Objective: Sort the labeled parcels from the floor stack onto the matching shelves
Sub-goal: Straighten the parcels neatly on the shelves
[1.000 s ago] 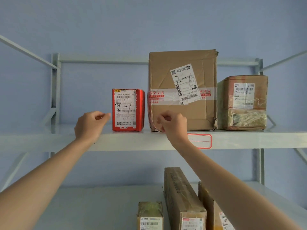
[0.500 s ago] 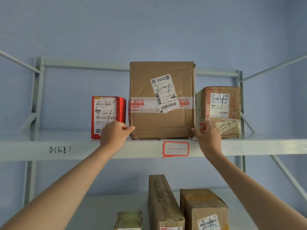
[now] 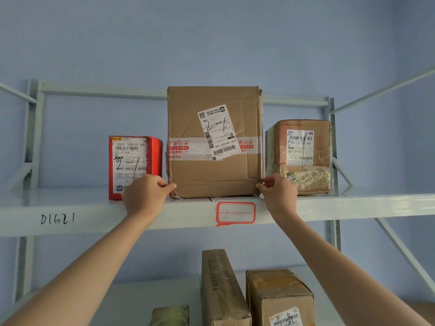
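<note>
Tall cardboard parcel (image 3: 214, 142) on the upper shelf (image 3: 94, 214), between a red box (image 3: 134, 167) and a taped carton (image 3: 299, 156).
Creased brown card, red-printed tape band, slanted label marked "2-1"; left hand (image 3: 146, 196) and right hand (image 3: 277, 192) pinch its bottom corners.

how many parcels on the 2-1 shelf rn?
3. A red parcel at left, a tall brown parcel in the middle with both hands at its lower corners, and a taped parcel at right. Anything behind them would be hidden.

Shelf edge (image 3: 117, 220) reads "D1621", its red-bordered tag (image 3: 235, 213) "2-1", like the tall carton (image 3: 214, 142).
</note>
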